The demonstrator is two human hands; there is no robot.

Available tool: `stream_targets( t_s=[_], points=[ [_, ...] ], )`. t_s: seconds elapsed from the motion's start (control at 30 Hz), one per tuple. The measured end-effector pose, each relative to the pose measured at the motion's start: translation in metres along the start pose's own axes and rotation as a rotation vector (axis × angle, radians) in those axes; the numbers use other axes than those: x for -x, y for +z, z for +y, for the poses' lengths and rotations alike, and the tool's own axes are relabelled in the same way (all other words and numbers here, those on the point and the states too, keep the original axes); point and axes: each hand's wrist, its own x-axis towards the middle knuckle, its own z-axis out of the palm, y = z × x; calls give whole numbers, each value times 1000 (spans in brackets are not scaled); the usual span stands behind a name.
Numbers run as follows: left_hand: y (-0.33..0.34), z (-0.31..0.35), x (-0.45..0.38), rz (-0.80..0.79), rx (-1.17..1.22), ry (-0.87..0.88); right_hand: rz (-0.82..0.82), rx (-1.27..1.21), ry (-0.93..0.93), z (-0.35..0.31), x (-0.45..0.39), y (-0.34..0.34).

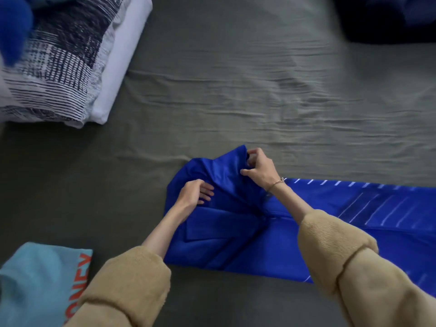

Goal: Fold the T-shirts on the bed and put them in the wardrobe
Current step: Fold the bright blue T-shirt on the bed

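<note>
Under the right hand, pinched blue T-shirt hides its fingers.

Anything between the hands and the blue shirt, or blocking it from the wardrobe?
Nothing between them: the right hand pinches a raised fold of the blue T-shirt, and the left hand rests on it. The wardrobe is not in view, so that path cannot be judged.

Your blue T-shirt is smooth cloth with a faint sheen. The bed beneath wears a matt grey sheet, finely wrinkled. Your sleeves look like soft, fuzzy tan knit. The pale blue T-shirt is matt cloth, and the patterned pillow is matt cloth too.
</note>
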Motion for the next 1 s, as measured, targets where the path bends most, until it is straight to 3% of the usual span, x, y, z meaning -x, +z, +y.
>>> stream_targets(
  t_s=[0.1,0.17,0.3,0.37,0.47,0.63,0.73,0.83,1.0],
  points=[
    [-13,-1,-3,-42,199,-157,-101,-252,-39,-16,8,3],
    [-19,1,-7,-64,306,-248,-306,-383,-108,-24,21,3],
    [-25,5,-20,-92,542,-365,-778,-165,-222,-28,52,9],
    [-24,3,-26,-71,464,-372,-885,-53,-248,-24,61,17],
    [-21,-4,-25,138,268,-290,-859,-29,-244,-17,68,24],
    [-26,-15,-27,292,378,-146,-510,282,-376,-9,62,18],
    [-26,-19,-24,313,310,-108,-556,375,-321,-5,58,12],
    [-21,-21,-13,333,30,-43,-595,240,-252,-2,60,12],
    [-10,-27,10,446,-425,377,-433,92,-195,-1,52,15]
  ],
)
